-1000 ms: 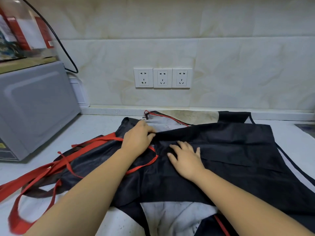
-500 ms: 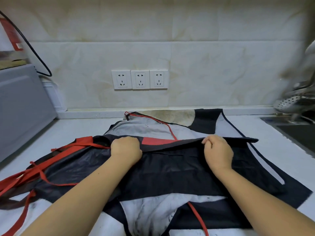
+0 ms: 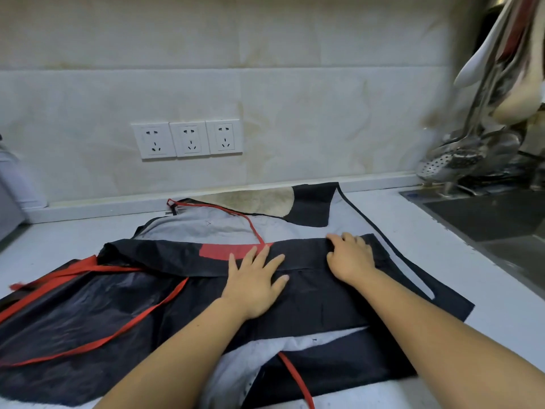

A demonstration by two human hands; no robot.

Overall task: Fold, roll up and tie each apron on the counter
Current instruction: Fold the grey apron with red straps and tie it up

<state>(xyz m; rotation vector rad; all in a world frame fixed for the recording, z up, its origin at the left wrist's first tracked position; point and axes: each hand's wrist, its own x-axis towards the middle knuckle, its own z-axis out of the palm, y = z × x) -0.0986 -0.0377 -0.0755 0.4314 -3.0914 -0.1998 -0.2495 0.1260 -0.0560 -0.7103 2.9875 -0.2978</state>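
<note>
A black apron (image 3: 324,293) with red straps (image 3: 97,343) lies spread across the white counter (image 3: 442,252), its top edge folded toward me with a red patch (image 3: 227,250) showing. My left hand (image 3: 253,281) lies flat on the fold, fingers spread, holding nothing. My right hand (image 3: 351,255) presses on the fold's right end, fingers curled over its edge. Under it lies a second apron (image 3: 309,206) with a pale grey inside and black trim, reaching the wall.
Three wall sockets (image 3: 187,139) sit above the counter. A sink (image 3: 495,214) is at the right, with ladles and strainers (image 3: 460,160) hanging above it. A grey appliance edge (image 3: 8,202) shows at the far left. Red straps trail off the left side.
Both hands held the fold's edge in fists half a second ago; now the left hand is flat with fingers spread. The view has swung right and closer.
</note>
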